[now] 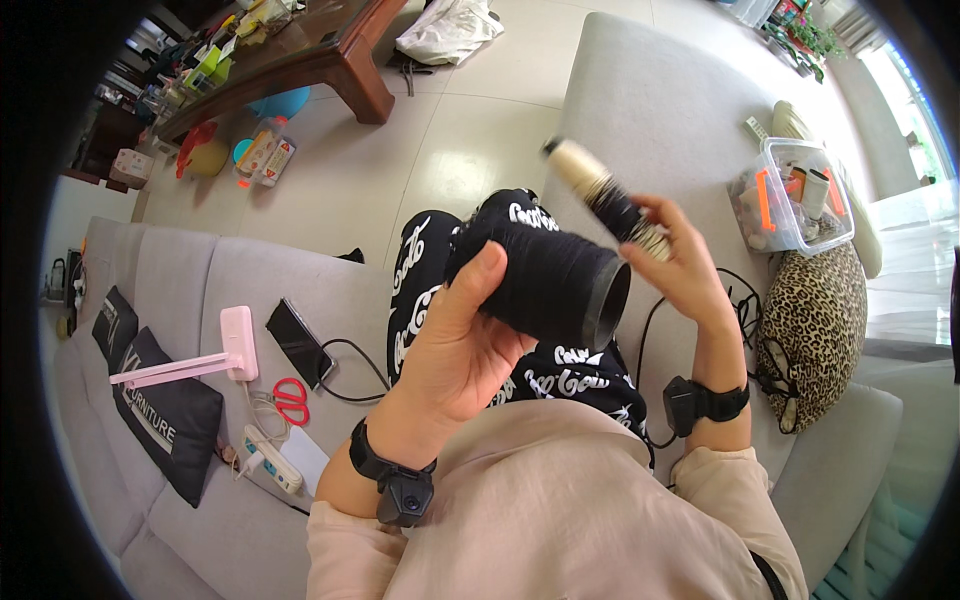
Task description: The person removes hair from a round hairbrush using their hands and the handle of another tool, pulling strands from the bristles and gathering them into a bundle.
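Observation:
My left hand (472,345) grips a large cone of black thread (536,281) from below, thumb along its upper side. The cone lies tilted above my lap, its hollow open end facing right. In my right hand (679,262) is a slimmer spool (600,187), held by its lower end and angled up to the left. Cream thread covers its upper part and black thread is wound around its middle. The spool's top is blurred. Whether a strand runs between cone and spool cannot be made out.
A clear plastic box (795,199) with spools stands on the sofa at right, beside a leopard-print cushion (814,330). On the left seat lie red-handled scissors (291,401), a phone (300,341), a pink folding lamp (238,341) and a power strip (271,459). A black cable (641,345) passes near my lap.

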`<state>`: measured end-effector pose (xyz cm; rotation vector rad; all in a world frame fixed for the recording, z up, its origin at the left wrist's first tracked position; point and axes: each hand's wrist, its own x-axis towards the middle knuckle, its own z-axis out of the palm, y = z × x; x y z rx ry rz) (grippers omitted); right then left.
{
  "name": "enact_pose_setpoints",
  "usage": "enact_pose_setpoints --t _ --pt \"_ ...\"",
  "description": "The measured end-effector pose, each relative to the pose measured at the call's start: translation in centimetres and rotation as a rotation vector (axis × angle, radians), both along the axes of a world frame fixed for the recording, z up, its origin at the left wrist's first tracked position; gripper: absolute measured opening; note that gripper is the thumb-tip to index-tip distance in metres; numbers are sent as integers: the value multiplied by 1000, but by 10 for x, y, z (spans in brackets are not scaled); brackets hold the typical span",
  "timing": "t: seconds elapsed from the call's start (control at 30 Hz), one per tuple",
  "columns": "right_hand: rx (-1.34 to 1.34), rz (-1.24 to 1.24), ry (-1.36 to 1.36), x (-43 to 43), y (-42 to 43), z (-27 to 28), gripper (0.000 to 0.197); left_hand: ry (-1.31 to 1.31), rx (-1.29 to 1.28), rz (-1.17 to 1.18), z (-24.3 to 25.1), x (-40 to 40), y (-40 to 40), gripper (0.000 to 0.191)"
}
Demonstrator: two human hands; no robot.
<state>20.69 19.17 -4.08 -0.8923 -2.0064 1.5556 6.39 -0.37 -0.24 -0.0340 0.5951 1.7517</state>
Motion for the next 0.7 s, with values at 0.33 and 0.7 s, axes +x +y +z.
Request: enact_pose_setpoints --t 0.33,0.7 --pt "-751 293 766 10 1 7 66 -70 -142 157 -29 -24 2 36" --pt "-907 523 764 3 -20 -5 88 -80 46 245 -54 -56 -1 32"
